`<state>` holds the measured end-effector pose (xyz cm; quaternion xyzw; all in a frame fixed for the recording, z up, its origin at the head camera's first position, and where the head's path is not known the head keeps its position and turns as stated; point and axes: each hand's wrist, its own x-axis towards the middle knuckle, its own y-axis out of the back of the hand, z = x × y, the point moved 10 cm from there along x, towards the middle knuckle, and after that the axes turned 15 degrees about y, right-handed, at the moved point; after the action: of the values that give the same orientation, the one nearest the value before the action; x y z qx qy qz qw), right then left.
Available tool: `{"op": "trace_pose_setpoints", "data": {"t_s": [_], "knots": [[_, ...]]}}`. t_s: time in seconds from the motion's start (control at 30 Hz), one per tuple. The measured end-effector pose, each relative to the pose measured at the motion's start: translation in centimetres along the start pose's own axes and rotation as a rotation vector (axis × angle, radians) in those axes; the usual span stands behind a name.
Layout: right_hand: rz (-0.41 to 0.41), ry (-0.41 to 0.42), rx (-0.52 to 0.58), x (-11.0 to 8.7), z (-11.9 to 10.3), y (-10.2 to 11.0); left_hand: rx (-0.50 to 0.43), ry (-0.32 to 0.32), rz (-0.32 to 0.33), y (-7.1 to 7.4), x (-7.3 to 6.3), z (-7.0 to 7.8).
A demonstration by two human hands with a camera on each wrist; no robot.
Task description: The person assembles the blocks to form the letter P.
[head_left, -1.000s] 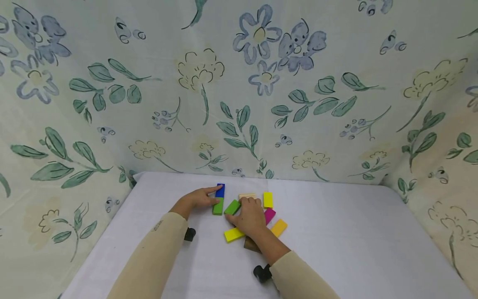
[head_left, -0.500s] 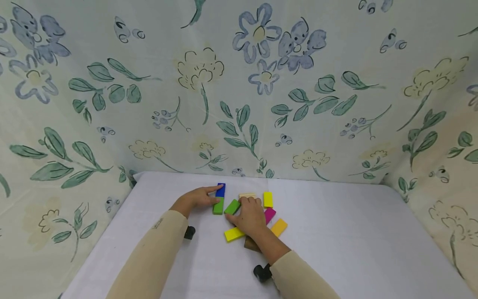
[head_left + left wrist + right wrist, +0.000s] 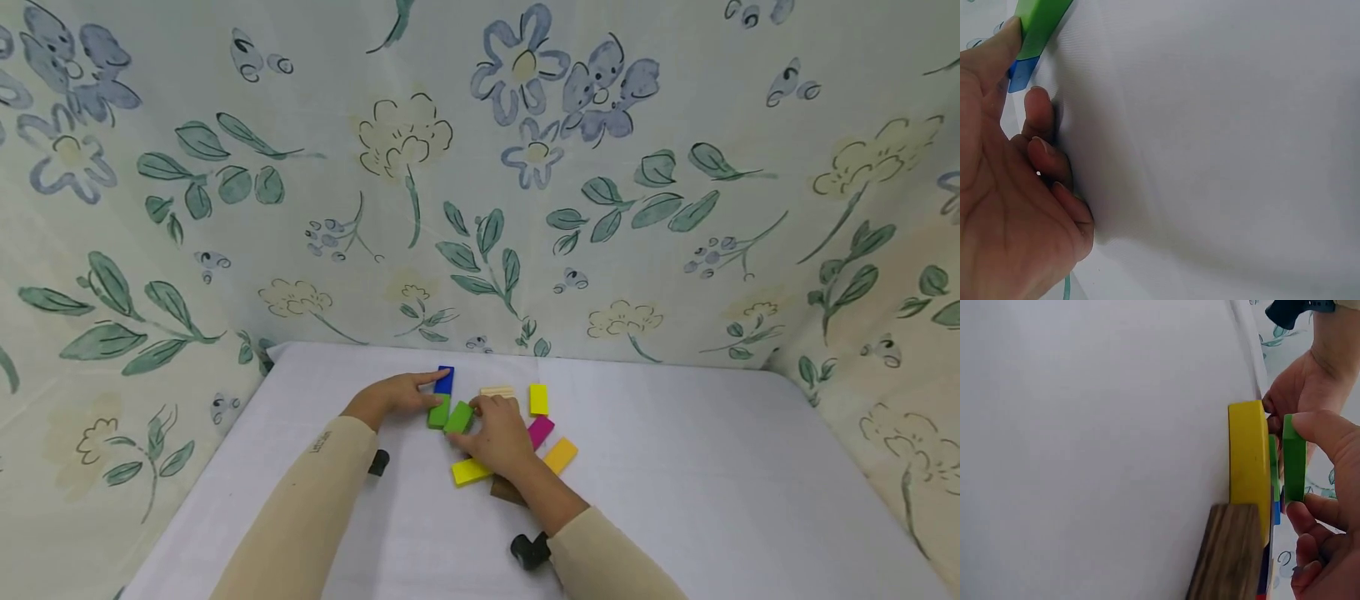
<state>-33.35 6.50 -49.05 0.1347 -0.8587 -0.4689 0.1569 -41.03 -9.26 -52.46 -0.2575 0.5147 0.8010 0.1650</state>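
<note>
In the head view a blue block (image 3: 445,382) and a green block (image 3: 438,417) lie end to end on the white cloth. My left hand (image 3: 393,394) touches them, the index finger stretched over the blue one and the thumb against the green one. The left wrist view shows that thumb on the green block's side (image 3: 1042,28), other fingers loosely bent. My right hand (image 3: 501,435) pinches a second green block (image 3: 460,417) between thumb and fingertips, tilted, close beside the first. In the right wrist view this block (image 3: 1294,459) stands apart from the yellow block (image 3: 1247,456).
Under and around my right hand lie a yellow block (image 3: 469,472), a brown block (image 3: 507,490), an orange block (image 3: 562,455) and a magenta block (image 3: 541,431). Farther back are cream pieces (image 3: 497,392) and another yellow block (image 3: 538,399). A floral cloth (image 3: 480,167) hangs behind.
My right fingers have taken hold of the second green block. It has shifted slightly left and tilted toward the green and blue pair. The left hand keeps its place.
</note>
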Motion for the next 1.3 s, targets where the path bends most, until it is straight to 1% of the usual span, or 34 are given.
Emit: {"op": "trace_pose_setpoints", "data": {"t_s": [0.07, 0.13, 0.23, 0.33, 0.37, 0.53, 0.73, 1.0, 1.07, 1.17, 1.3], "knots": [[-0.031, 0.026, 0.024, -0.1, -0.8, -0.3, -0.002, -0.005, 0.002, 0.0, 0.1, 0.0], [-0.076, 0.060, 0.017, -0.3, -1.8, -0.8, -0.003, -0.009, 0.006, 0.0, 0.1, 0.0], [-0.151, 0.126, -0.058, -0.6, -3.2, -1.6, -0.012, -0.015, 0.012, 0.0, 0.2, 0.0], [-0.183, 0.175, -0.120, -0.8, -4.1, -2.3, -0.023, -0.018, 0.011, 0.1, 0.1, 0.1], [-0.187, 0.180, -0.131, -0.9, -4.2, -2.5, -0.027, -0.016, 0.009, 0.0, 0.1, 0.1], [-0.173, 0.194, -0.166, -0.9, -4.3, -2.8, -0.019, -0.009, 0.007, 0.1, 0.1, 0.1], [-0.168, 0.224, -0.217, -0.6, -4.6, -2.9, -0.001, -0.023, 0.009, 0.3, 0.0, 0.1], [-0.160, 0.219, -0.224, -0.6, -4.6, -3.0, -0.002, -0.034, -0.003, 0.2, 0.1, 0.2], [-0.159, 0.212, -0.201, -0.6, -4.4, -3.0, -0.004, -0.036, -0.003, 0.2, 0.0, 0.2], [-0.152, 0.189, -0.134, -0.7, -3.8, -2.8, -0.008, -0.032, -0.008, 0.2, 0.1, 0.1], [-0.107, 0.143, -0.044, -1.1, -2.8, -1.3, -0.001, -0.014, -0.004, 0.3, 0.3, 0.0]]}}
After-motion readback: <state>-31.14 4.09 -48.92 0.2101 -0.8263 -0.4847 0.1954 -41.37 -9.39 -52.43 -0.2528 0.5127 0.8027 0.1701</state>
